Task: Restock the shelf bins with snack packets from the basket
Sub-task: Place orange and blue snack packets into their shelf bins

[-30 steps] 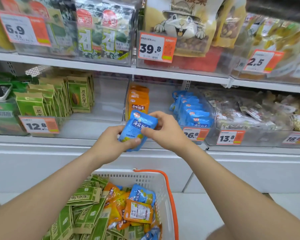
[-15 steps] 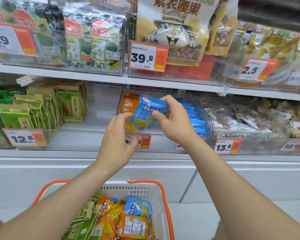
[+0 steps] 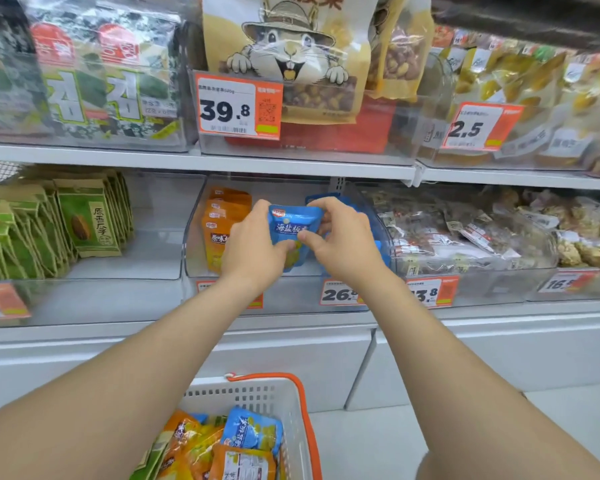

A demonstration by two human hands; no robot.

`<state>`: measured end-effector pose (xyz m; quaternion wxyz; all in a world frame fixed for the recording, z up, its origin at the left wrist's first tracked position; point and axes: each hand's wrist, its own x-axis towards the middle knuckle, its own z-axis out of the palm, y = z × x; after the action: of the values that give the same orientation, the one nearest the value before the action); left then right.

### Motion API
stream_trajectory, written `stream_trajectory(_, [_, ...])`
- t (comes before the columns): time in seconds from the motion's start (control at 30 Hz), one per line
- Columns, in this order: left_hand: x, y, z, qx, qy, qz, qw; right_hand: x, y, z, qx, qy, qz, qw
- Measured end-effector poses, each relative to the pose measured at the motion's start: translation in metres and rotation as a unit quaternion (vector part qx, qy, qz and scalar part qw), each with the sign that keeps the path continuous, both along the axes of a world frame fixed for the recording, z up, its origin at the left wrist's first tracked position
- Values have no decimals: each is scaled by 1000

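Definitely a shop, snack aisle of a supermarket by the look of it. White shelves [image 3: 291, 166] stacked in tiers, clear plastic bins [image 3: 191, 251] lined up along them and stuffed with packaged goods: green seed packets [image 3: 87, 223], orange snack packets [image 3: 219, 230], seaweed packs [image 3: 94, 81], a big nut bag with a cartoon squirrel [image 3: 288, 57]. Orange-and-white price tags [image 3: 238, 107] clipped to every bin front (39.8, 2.5, 26-something), plus a white shopping basket with an orange rim [image 3: 305, 427] parked down below, full of packets.
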<state>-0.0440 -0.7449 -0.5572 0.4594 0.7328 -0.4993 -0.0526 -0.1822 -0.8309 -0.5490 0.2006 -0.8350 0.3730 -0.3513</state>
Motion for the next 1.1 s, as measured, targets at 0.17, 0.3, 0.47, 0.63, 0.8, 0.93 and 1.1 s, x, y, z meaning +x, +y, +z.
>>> stream_trajectory(0.17, [3,-36,-5,38,32,76,996,-15,-21,3,-82,47,-108,990])
stream_trajectory(0.3, [2,-68,-12,75,46,117,989,-19,-41,-4,-76,95,-159,980])
stream_trajectory(0.47, [-2,-108,-18,122,96,168,973,-8,-46,2,-105,109,-126,980])
stream_trajectory(0.63, [5,-142,-17,160,131,191,960,-2,-57,-4,-101,199,-162,961])
stream_trajectory(0.8, [12,-164,-24,139,140,159,967,3,-63,-6,-111,210,-172,956])
stream_trajectory(0.93, [20,-177,-38,134,146,143,970,3,-67,-10,-123,201,-190,953])
stream_trajectory(1.1, [30,-189,-41,144,127,106,976,4,-66,-12,-136,187,-200,952])
